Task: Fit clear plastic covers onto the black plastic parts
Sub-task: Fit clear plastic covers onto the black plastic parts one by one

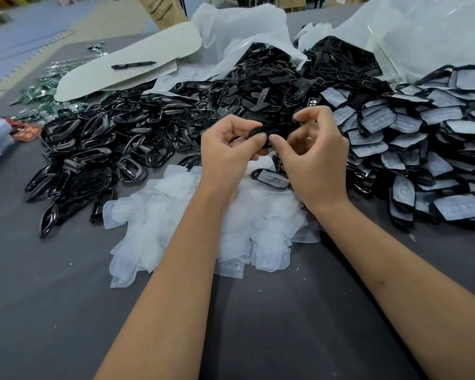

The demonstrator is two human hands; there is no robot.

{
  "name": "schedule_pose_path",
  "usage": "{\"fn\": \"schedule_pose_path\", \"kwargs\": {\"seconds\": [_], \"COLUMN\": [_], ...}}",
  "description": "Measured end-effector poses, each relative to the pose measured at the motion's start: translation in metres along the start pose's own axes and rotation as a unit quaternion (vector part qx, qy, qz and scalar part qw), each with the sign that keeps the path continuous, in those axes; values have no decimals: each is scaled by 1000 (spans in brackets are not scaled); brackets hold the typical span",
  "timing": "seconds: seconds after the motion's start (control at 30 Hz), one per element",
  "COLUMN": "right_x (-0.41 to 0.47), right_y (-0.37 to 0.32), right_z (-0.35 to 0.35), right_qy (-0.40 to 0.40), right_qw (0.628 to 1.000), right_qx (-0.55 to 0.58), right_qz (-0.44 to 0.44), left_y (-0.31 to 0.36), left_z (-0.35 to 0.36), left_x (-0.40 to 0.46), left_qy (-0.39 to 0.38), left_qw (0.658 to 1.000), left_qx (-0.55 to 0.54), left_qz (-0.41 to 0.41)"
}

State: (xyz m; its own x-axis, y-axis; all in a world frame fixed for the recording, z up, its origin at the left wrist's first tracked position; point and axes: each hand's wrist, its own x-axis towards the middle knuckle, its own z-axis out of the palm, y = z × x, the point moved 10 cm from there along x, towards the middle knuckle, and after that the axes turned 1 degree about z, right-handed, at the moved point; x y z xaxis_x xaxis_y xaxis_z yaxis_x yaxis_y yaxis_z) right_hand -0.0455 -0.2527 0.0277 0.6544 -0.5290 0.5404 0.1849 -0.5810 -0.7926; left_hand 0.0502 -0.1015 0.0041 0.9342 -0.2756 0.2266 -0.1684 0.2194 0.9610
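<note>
- Your left hand (pixel 228 149) and right hand (pixel 313 149) both pinch one black part (pixel 274 130) — grip closed on it.
- Clear covers (pixel 176 215) piled right beneath, on the worktop (pixel 66 297).

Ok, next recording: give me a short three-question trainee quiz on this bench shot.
1. True or false: both hands hold the same black plastic part.
2. Where does the pile of loose clear plastic covers lie? A) right in front of the person, under the forearms B) on the white board at the far left C) inside the plastic bag
3. What lies on the white board?

Key
1. True: the left hand and the right hand pinch it between fingertips and thumbs.
2. A. The pile of already covered parts lies to the right, the pile of bare black frames to the left.
3. A black marker pen.
</note>
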Motion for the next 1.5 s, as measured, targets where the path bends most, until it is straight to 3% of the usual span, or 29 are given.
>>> {"fn": "schedule_pose_path", "kwargs": {"seconds": [0.1, 0.2, 0.33, 0.47, 0.67, 0.9, 1.07, 1.3, 1.5], "right_x": [-1, -26, -43, -43, -19, -5, -4, -7, -13], "right_y": [-27, -40, -45, -51, -40, -9, 7, 4, -20], "right_z": [19, 55, 76, 72, 41, 27, 25, 33, 37], "right_qy": [-123, -298, -374, -347, -200, -130, -120, -160, -184], "right_qw": [985, 930, 896, 909, 970, 983, 977, 973, 972], "right_qx": [-22, -80, -102, -62, 23, 129, 172, 160, 143], "right_qz": [-117, -197, -216, -221, -133, -11, 37, 36, -31], "left_y": [1, -2, -10, -11, -13, -11, -10, -10, -12], "left_z": [-22, -44, -50, -47, -44, -42, -40, -41, -42], "left_x": [6, 9, 6, 5, 6, 8, 8, 8, 5], "left_qy": [40, 88, 113, 110, 109, 109, 106, 121, 128], "left_qw": [999, 993, 987, 987, 988, 989, 991, 988, 988], "left_qx": [-18, -56, -79, -81, -74, -74, -67, -77, -70], "left_qz": [-18, -46, -77, -84, -80, -65, -55, -52, -59]}}
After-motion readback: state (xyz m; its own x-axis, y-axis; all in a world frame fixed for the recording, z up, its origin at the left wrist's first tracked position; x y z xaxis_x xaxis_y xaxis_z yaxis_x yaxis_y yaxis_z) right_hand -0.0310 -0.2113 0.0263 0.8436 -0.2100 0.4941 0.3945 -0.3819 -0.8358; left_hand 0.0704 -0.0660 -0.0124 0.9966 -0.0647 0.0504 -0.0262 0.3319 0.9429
